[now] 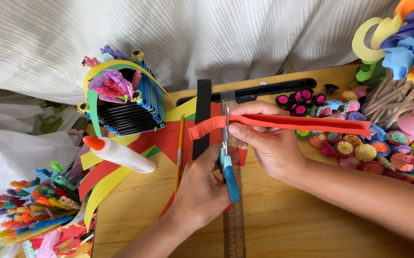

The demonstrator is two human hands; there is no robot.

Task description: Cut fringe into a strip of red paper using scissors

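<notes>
A: Well, start at the left edge. What lies there?

B: A heap of fringed paper pieces [35, 210] in many colours, on white cloth. Above it a white glue bottle [119, 154] with an orange cap lies on its side across yellow and red paper strips [103, 184]. Behind that stands a paper basket [129, 102] with a green and yellow handle, holding a purple paper flower.

A: And toward the middle?

B: A pencil [179, 155] lies upright in the view on the wooden board [283, 224], next to a black strip. A clear ruler [234, 229] runs down the board under the hands.

A: What do the hands do?

B: The left hand [202, 188] has its fingers curled through the blue handles of the scissors [226, 157], blades pointing away from the person and set against the red paper strip [283, 123]. The right hand [271, 143] pinches that strip between thumb and fingers, just beside the blades. The strip is held level above the board; its left end is already cut into a fringe, the rest runs right, uncut.

A: And further right?

B: A crowd of small rolled paper flowers [360, 148] on the board, black-and-pink ones behind them, and large curled paper flowers [403, 43] on sticks in the corner.
</notes>
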